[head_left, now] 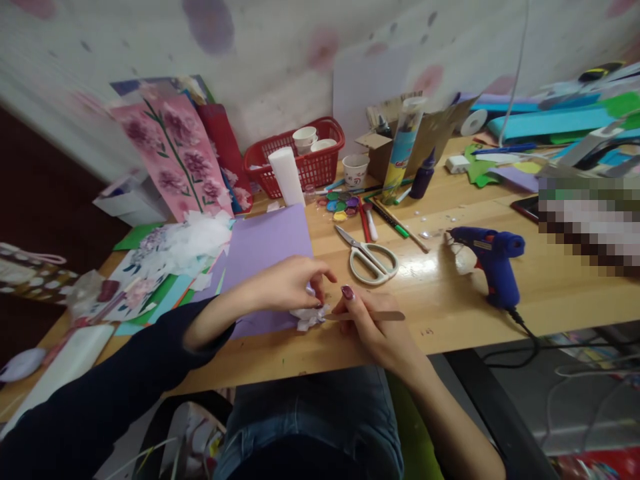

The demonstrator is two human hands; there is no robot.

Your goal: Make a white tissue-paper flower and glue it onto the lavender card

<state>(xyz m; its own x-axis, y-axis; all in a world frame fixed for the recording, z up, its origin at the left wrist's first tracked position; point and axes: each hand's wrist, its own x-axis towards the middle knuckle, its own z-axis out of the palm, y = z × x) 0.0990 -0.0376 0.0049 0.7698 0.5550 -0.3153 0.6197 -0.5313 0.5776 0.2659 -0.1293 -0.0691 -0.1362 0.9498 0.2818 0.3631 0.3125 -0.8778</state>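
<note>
A crumpled white and pale lilac paper piece lies at the lower right edge of a purple sheet. Over it is my left hand, its fingers curved down and the fingertips at the paper; whether they pinch it is hard to tell. My right hand is closed on a flat wooden stick, whose left end reaches the crumpled paper. White-handled scissors rest on the table just beyond my hands.
A blue glue gun stands at the right, its cord over the front edge. Behind are a red basket, a paper cup, paints and pens. White fluff and paper scraps cover the left.
</note>
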